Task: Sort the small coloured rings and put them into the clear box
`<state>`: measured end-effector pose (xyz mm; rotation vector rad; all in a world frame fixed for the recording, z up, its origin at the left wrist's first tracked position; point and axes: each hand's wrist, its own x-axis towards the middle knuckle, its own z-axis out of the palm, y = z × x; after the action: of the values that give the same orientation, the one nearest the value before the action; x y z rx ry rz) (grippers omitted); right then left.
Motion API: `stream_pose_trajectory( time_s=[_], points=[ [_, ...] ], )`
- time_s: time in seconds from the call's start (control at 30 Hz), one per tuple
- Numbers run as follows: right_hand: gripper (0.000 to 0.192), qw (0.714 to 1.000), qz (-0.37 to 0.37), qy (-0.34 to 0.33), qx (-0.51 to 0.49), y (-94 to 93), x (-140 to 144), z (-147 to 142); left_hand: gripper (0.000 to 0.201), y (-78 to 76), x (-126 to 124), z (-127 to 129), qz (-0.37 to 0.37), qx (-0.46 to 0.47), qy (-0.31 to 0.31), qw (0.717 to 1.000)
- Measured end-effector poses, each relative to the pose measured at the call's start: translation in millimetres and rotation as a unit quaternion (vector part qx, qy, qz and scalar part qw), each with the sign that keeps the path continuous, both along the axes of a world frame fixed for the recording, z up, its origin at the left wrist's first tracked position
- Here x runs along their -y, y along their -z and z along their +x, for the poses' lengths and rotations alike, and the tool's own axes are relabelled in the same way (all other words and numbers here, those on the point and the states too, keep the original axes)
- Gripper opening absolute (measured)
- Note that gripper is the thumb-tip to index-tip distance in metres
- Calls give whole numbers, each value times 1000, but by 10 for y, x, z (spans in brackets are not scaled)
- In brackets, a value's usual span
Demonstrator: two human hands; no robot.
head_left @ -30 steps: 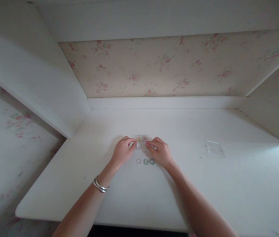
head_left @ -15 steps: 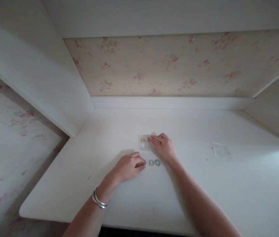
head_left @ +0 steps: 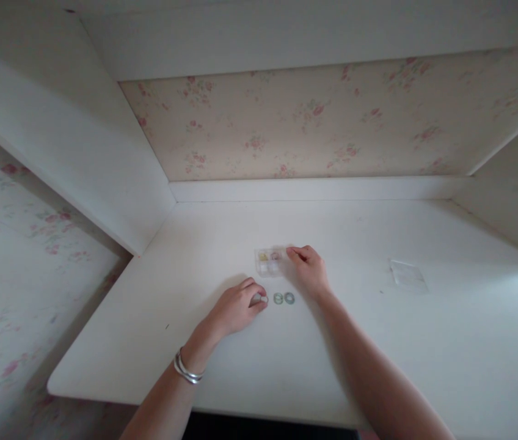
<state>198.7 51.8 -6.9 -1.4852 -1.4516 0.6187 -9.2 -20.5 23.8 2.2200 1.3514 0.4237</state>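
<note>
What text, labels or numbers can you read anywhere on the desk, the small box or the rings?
None: no readable text anywhere.
The small clear box by the right hand shows only coloured blobs.
The two green rings near the left hand and the clear lid bear no visible marks.

Two bare forearms without sleeves, left hand with silver bangles stacked just behind it at the wrist, right hand unadorned

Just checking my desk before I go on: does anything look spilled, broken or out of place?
Nothing stands out. The small clear box sits flat by the right hand, two greenish rings lie side by side, and a clear flat piece lies apart to the right.
</note>
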Motion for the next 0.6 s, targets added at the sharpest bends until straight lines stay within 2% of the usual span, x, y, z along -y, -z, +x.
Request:
stream_pose_trajectory(
  time_s=[0.27, 0.6],
  points=[
    [31, 1000, -9, -15, -2, -15, 10, 27, 16, 8, 15, 33, -8, 1, 5, 1000],
    [28, 999, -8, -39, -10, -26, 58, 58, 20, -63, 80, 132, 51, -70, 33, 996]
  ],
)
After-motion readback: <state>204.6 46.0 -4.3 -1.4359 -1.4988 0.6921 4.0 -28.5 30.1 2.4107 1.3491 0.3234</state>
